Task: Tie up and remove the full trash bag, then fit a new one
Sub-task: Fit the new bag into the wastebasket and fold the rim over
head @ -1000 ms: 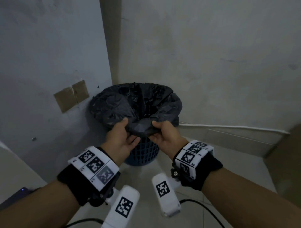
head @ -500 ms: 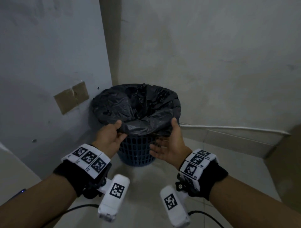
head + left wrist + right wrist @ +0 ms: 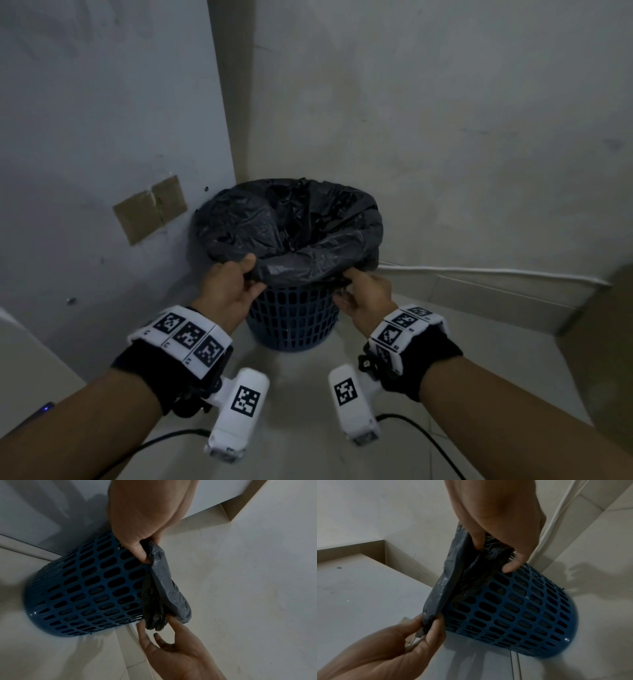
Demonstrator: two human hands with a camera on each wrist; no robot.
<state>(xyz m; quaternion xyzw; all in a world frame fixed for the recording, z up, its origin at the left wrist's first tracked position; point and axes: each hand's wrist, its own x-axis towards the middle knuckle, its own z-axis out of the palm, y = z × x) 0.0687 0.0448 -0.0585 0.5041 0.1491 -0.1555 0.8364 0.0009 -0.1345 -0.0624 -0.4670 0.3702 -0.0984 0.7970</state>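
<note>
I pinch the black trash bag point(image 3: 291, 236) with my left hand point(image 3: 227, 291) and my right hand point(image 3: 368, 294), both at the near rim of the blue bin point(image 3: 294, 322). The bag sits inside the bin, folded over its rim. I think I am fitting it. One bag, one bin.

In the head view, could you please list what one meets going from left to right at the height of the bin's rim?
Brown patch on the wall → left hand → black bag folded over the blue bin → right hand → white cable along the wall.
</note>
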